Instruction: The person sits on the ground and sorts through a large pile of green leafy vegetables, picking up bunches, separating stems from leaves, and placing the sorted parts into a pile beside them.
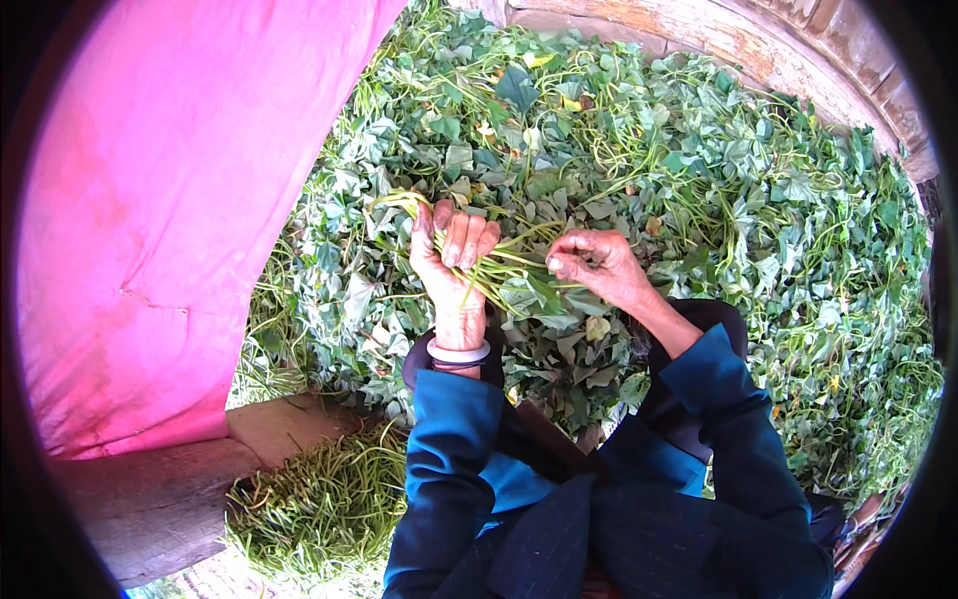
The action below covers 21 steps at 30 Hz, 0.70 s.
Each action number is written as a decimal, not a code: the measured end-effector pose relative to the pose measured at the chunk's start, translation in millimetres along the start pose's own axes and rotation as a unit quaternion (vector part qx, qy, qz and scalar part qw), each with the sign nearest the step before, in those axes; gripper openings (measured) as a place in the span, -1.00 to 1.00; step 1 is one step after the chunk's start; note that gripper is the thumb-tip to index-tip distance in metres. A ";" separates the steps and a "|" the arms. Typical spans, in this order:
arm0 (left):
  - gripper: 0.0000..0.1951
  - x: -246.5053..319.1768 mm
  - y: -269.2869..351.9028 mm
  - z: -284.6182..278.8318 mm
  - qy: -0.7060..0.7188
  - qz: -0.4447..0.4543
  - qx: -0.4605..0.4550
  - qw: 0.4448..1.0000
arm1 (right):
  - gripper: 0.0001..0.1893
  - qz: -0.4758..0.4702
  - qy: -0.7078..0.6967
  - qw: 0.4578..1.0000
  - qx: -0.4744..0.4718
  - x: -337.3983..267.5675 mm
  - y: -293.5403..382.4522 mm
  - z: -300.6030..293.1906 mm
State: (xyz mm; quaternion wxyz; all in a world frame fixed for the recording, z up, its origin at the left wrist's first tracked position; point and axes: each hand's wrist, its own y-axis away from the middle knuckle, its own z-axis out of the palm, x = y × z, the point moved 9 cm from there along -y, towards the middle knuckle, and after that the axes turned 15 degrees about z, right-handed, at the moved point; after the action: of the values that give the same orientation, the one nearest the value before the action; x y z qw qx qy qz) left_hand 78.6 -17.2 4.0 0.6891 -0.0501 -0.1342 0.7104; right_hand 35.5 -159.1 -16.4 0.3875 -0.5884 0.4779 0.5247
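My left hand is closed around a bunch of long green leaf stalks, whose ends stick out above the thumb and to the right. A white bangle and dark bands circle that wrist. To the right, my right hand pinches thumb and forefinger together at the right end of a stalk from the bunch. Below both hands, a thick heap of lobed green leaves with stalks covers the ground, with a few yellow leaves among them.
A pink cloth hangs at the left. Beneath it lies a wooden beam. A pile of green stalks sits by my left side. Curved weathered timber bounds the leaves at the top right. My knees are bent on both sides of the leaves.
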 end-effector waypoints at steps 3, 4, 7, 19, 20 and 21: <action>-0.64 -3.9 1.0 0.7 -0.047 0.014 -0.006 0.999 | -0.82 -0.081 0.050 0.995 0.041 -13.5 6.4 8.0; -0.65 -7.8 2.1 1.8 -0.057 0.010 -0.012 0.998 | -0.77 -0.067 0.056 0.996 0.019 -10.0 6.2 15.1; -0.66 -18.6 5.8 -0.3 -0.092 -0.005 -0.005 0.996 | -0.77 -0.142 0.218 0.963 0.071 -17.1 11.0 26.2; -0.67 -12.7 7.7 -9.2 -0.109 0.037 0.040 0.993 | -0.92 -0.125 0.182 0.975 0.002 -12.4 10.3 21.1; -0.67 -15.6 9.4 -11.0 -0.120 0.033 0.040 0.991 | -0.93 -0.135 0.224 0.965 0.032 -13.7 11.1 22.2; -0.66 -15.6 10.0 -13.8 -0.126 0.036 0.047 0.990 | -0.94 -0.154 0.260 0.951 0.064 -17.3 13.8 19.2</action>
State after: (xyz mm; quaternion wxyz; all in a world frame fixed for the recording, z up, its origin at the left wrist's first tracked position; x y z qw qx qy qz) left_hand 73.1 -31.1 -13.7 0.6422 0.0675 -0.1850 0.7408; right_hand 17.5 -141.4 -1.5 0.3633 -0.7445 0.4983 0.2558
